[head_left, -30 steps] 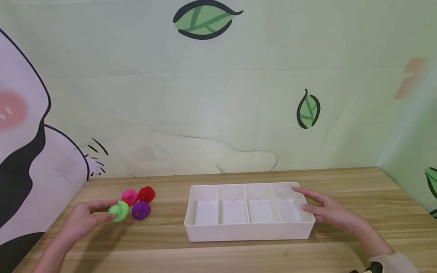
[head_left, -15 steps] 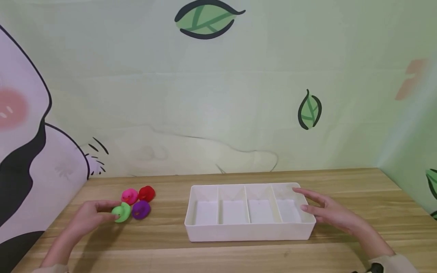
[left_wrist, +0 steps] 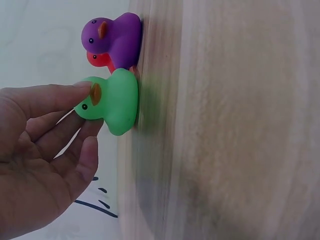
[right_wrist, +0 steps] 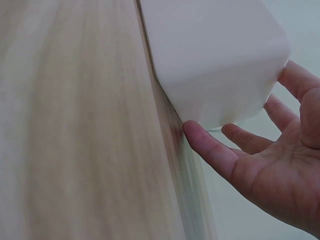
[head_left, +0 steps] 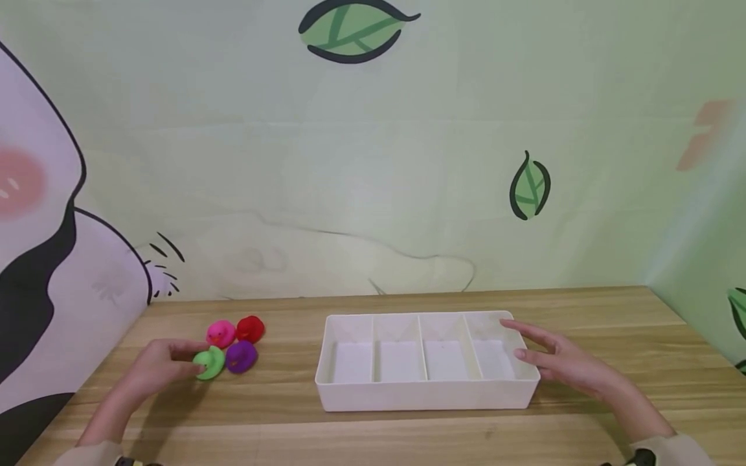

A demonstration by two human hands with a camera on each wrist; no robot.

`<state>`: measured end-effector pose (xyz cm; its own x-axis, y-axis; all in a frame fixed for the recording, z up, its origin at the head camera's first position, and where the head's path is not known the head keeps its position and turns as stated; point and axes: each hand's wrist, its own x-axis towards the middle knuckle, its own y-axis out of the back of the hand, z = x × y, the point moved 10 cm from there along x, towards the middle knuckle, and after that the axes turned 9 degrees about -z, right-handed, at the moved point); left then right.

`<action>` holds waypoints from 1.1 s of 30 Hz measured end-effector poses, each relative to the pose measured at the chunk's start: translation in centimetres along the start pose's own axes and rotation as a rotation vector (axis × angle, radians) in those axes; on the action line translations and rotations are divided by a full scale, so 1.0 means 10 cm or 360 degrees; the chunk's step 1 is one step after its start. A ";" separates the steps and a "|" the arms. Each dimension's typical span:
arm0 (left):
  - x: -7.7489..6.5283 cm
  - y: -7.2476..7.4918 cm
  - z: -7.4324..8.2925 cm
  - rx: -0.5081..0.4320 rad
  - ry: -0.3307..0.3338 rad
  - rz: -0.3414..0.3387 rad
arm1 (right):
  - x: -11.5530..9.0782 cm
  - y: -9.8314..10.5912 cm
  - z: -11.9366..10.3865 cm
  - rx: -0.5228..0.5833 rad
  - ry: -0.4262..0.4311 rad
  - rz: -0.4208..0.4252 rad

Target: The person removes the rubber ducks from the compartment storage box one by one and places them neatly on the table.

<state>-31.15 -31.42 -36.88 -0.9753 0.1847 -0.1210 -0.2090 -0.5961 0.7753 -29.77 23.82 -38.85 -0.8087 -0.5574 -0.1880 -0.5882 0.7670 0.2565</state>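
In the left wrist view my left hand pinches a light green rubber duck by its head between thumb and fingers. The duck's base is down at the table surface. Close by stand a purple rubber duck, a pink one and a red one, all grouped at the left of the table. At the other side, my right hand rests its extended fingers on the right end of a white divided box. The box's compartments hold nothing.
The wooden table reaches back to a pale green wall cloth printed with leaves. A wide stretch of tabletop lies between the ducks and the box.
My left hand has moved slightly right and down with the green duck, bringing it close to the purple and pink ones. The right hand and the box have stayed in place.
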 end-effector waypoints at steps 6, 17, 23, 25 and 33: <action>0.01 -0.01 0.01 -0.0002 0.0031 -0.0021 | -0.01 0.00 0.00 0.0000 0.0014 -0.0015; 0.00 -0.04 0.00 -0.0071 0.0045 -0.0035 | -0.02 0.00 0.00 0.0003 0.0018 -0.0020; -0.01 -0.03 0.02 -0.0060 0.0010 -0.0009 | -0.02 -0.01 -0.03 0.0055 0.0072 -0.0058; -0.02 -0.02 0.03 -0.0044 0.0004 0.0020 | -0.02 -0.01 -0.04 0.0047 0.0063 -0.0057; -0.09 0.04 0.10 0.0000 0.0038 0.0173 | -0.08 0.00 -0.11 -0.0091 0.0059 -0.0014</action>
<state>-30.26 -31.06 -35.89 -0.9937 0.1000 -0.0508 -0.1017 -0.6114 0.7848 -29.12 23.95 -37.62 -0.8023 -0.5763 -0.1555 -0.5936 0.7431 0.3088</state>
